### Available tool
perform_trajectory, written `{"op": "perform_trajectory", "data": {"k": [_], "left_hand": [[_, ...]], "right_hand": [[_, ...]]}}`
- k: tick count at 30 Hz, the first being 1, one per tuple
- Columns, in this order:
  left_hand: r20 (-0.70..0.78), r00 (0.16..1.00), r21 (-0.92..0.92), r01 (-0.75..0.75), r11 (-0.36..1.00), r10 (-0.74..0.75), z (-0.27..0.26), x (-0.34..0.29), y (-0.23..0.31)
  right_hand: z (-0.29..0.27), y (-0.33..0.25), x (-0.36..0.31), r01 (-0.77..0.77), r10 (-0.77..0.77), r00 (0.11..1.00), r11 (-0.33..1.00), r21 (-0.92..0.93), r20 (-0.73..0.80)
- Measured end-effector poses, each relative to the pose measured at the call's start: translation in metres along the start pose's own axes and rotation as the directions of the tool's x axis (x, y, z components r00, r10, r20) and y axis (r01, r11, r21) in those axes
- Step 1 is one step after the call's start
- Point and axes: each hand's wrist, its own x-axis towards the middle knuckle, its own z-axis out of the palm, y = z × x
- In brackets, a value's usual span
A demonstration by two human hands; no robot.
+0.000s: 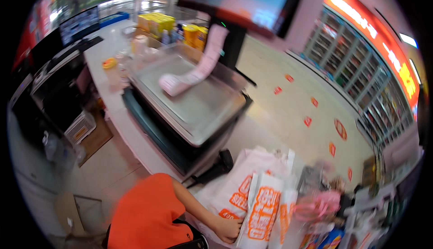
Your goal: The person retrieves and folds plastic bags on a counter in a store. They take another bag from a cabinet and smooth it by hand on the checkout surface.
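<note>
My left hand point(228, 229) is low in the view, its orange-sleeved arm bent across from the left. The fingers are curled closed at the edge of a folded white plastic bag point(260, 208) with orange printing; the fingertips are partly hidden there. Beneath and behind it lies another white plastic bag point(259, 162) with similar printing. Just beyond the forearm rests a black handheld scanner point(220, 167). My right hand does not show.
A clear plastic tub point(207, 125) sits on a dark stand, a long paper strip point(198, 75) curling into it. Yellow boxes point(155, 23) and a monitor point(243, 3) stand beyond. Pink bundled plastic point(318, 206) and packets crowd the right. Shelves point(347, 59) line the far wall.
</note>
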Motion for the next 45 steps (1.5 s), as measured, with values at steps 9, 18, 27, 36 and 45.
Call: {"op": "perform_trajectory", "data": {"k": [9,18,27,36,45], "left_hand": [[0.01,0.981,-0.074,0.195,0.978,-0.195,-0.051,0.011,-0.003],[0.021,0.901,-0.119,0.432,0.894,-0.433,-0.04,0.045,0.005],[-0.034,0.616,-0.398,0.714,0.576,-0.787,-0.022,0.022,0.043],[0.19,-0.036,-0.939,0.285,-0.192,-0.981,-0.027,0.034,-0.013],[0.321,-0.082,-0.824,0.466,-0.321,-0.943,-0.053,0.053,-0.042]], "right_hand": [[0.032,-0.069,0.044,0.09,0.067,0.822,0.965,-0.245,0.566],[0.047,-0.04,0.102,0.209,0.123,0.451,0.948,-0.238,0.884],[-0.017,-0.058,0.145,0.396,0.396,-0.103,0.858,-0.328,0.913],[0.083,-0.162,0.104,0.383,-0.341,0.496,0.911,0.152,0.799],[0.098,-0.149,0.068,0.637,-0.066,0.13,0.77,-0.032,0.989]]}}
